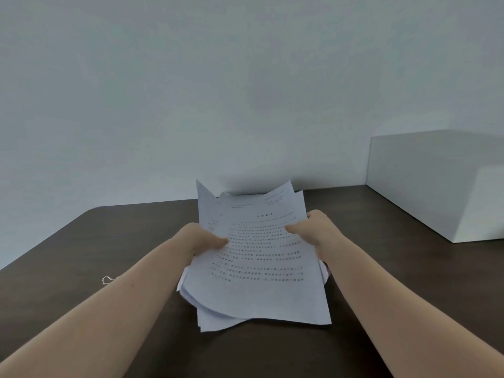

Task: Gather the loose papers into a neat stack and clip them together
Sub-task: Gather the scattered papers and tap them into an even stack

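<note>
A bundle of white printed papers (259, 257) is held up over the dark brown table (81, 241), its sheets fanned and uneven at the top and bottom edges. My left hand (200, 238) grips the bundle's left edge, thumb on the top sheet. My right hand (309, 230) grips the right edge the same way. The lower corners of the sheets hang close to the tabletop. A small metal clip (107, 280) lies on the table to the left, partly hidden behind my left forearm.
A white box (436, 184) stands at the back right of the table against the pale wall (191, 91). The table's rounded far-left corner shows at the left.
</note>
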`<state>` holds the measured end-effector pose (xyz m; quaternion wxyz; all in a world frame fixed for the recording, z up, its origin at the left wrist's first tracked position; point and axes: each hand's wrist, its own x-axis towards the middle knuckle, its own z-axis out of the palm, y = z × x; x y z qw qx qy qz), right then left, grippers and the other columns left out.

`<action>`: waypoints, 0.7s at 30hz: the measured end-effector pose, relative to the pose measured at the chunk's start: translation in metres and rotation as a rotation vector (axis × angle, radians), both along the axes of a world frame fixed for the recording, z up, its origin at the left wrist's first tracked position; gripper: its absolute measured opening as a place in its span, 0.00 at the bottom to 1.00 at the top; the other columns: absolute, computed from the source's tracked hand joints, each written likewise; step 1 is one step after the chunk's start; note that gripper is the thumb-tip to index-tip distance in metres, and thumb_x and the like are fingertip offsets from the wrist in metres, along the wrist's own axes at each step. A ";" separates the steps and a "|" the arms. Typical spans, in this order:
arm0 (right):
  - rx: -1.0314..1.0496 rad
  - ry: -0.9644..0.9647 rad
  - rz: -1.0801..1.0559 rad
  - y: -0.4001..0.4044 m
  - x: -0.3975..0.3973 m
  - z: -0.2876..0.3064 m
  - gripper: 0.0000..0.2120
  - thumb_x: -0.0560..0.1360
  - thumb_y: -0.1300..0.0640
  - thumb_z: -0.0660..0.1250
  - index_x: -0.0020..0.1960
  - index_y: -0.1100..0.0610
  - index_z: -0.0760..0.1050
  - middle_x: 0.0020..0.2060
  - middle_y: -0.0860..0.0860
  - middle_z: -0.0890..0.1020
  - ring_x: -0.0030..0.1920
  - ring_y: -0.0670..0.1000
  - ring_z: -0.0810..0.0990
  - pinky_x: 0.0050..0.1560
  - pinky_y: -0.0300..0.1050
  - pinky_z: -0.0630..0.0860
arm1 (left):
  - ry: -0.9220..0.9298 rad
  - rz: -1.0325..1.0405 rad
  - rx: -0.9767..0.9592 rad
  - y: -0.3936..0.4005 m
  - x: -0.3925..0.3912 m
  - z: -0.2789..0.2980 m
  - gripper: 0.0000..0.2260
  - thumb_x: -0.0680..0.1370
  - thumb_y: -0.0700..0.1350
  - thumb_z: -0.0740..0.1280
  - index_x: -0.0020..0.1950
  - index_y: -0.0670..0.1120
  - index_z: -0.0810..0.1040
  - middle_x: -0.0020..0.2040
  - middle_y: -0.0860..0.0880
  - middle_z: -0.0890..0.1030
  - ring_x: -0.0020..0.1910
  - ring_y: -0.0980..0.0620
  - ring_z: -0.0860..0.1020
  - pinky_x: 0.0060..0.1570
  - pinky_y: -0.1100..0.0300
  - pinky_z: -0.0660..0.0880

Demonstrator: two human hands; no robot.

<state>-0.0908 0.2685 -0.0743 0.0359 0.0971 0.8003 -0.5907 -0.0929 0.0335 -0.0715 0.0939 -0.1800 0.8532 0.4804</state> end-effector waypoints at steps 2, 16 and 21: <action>-0.017 0.006 0.015 -0.004 0.000 0.005 0.16 0.73 0.63 0.69 0.59 0.63 0.72 0.54 0.60 0.80 0.52 0.60 0.81 0.50 0.56 0.80 | 0.049 0.004 -0.048 -0.001 0.001 -0.004 0.25 0.66 0.42 0.78 0.62 0.39 0.79 0.57 0.40 0.82 0.56 0.38 0.80 0.59 0.43 0.76; -0.108 -0.171 0.019 -0.006 0.002 0.011 0.22 0.69 0.62 0.74 0.60 0.67 0.74 0.56 0.64 0.80 0.54 0.65 0.81 0.58 0.61 0.77 | -0.017 0.051 -0.057 0.012 0.001 0.009 0.26 0.72 0.38 0.73 0.69 0.37 0.71 0.62 0.36 0.78 0.60 0.35 0.77 0.62 0.41 0.73; 0.380 -0.023 0.133 -0.027 0.006 0.013 0.17 0.72 0.56 0.68 0.60 0.57 0.70 0.56 0.54 0.79 0.59 0.58 0.76 0.68 0.56 0.66 | 0.000 0.003 -0.269 0.013 0.003 0.001 0.25 0.71 0.44 0.75 0.64 0.36 0.74 0.60 0.39 0.80 0.59 0.40 0.79 0.61 0.47 0.75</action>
